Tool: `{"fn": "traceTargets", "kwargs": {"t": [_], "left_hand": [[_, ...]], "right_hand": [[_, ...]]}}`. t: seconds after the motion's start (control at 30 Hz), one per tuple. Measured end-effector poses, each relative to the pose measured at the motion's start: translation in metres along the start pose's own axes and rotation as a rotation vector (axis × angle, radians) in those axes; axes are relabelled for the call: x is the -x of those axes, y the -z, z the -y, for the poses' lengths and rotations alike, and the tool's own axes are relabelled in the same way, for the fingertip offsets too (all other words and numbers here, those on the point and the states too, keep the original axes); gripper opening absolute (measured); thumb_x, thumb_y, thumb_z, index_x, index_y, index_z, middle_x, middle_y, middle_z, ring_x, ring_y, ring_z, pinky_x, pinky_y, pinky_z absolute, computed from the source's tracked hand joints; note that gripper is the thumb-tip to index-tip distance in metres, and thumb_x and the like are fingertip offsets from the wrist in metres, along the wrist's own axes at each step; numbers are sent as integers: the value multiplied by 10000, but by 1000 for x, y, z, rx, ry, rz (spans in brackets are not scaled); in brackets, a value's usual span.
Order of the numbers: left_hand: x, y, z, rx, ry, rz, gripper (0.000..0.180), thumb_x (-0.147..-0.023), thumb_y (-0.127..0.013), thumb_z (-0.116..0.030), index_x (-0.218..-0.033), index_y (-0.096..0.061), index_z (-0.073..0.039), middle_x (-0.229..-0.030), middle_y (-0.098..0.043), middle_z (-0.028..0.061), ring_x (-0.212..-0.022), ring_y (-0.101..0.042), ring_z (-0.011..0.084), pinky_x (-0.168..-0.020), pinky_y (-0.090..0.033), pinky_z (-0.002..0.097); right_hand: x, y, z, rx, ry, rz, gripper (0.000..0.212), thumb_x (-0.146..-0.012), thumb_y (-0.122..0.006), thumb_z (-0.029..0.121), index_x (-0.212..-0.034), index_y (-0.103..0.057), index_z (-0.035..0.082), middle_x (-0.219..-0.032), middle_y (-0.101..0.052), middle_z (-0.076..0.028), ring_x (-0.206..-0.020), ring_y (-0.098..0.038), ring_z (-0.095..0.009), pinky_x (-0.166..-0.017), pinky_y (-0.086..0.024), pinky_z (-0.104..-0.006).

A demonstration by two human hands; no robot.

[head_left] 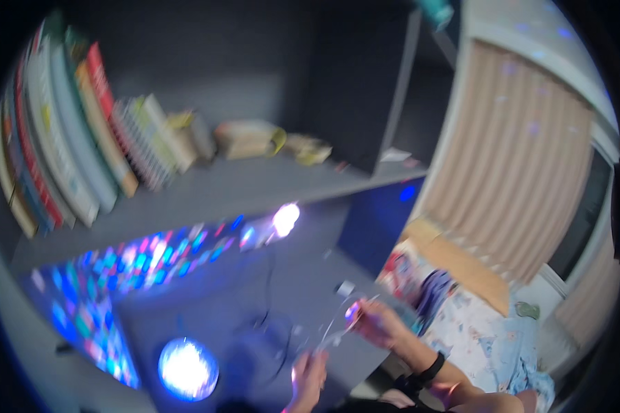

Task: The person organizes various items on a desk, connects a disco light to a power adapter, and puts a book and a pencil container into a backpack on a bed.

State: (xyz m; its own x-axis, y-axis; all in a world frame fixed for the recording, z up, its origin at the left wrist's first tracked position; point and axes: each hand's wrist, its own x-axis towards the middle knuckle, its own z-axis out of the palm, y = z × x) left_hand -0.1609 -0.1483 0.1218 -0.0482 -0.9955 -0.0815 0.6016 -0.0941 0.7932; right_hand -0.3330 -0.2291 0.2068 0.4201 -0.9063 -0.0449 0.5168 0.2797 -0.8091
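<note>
While blur softens much of the near scene, the right hand can be seen with its fingers closed on a thin pale cord near the right side of the grey desk, a pink-violet gleam showing at its fingertips. The left hand, nearer and farther left, has thumb and fingers drawn together on the same cord, which loops across the gap between the two hands; just how the fingers press on it is too blurred to tell. A black wristband circles the right wrist. To the left of the hands, well apart from them, a round light glows white with a blue rim, and a second lit lamp shines at the far side of the desk. Coloured light spots cover the desk's far and left panels. Between lamp and hands lies a dark cable, and a small white object sits just beyond the right hand. Books and a spiral notebook lean on the far shelf, at its left end. Far right, a beige curtain hangs beyond a bed with patterned bedding
</note>
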Motion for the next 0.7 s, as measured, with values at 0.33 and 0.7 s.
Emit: {"fn": "traceTargets", "kwargs": {"t": [0.33, 0.7], "left_hand": [[4, 31, 27, -1322, -343, -134, 217, -801, -522, -97, -1010, -522, -37, -943, -577, 136, -825, -572, 319, -671, -484, 397], [44, 63, 4, -759, -202, -465, 339, -791, -605, -56, -1120, -520, -53, -1067, -569, 94, -916, -574, 214, -827, -468, 333]], "right_hand": [[3, -8, -121, 28, -543, 106, 461, -905, -464, 412, -1190, -477, 49, -1169, -522, -121, -1088, -511, -235, -872, -462, -393], [-24, 39, -120, -74, -488, 7, 355, -954, -373, 298, -896, -545, -7, -867, -612, -149, -836, -617, -274, -797, -506, -417]]}}
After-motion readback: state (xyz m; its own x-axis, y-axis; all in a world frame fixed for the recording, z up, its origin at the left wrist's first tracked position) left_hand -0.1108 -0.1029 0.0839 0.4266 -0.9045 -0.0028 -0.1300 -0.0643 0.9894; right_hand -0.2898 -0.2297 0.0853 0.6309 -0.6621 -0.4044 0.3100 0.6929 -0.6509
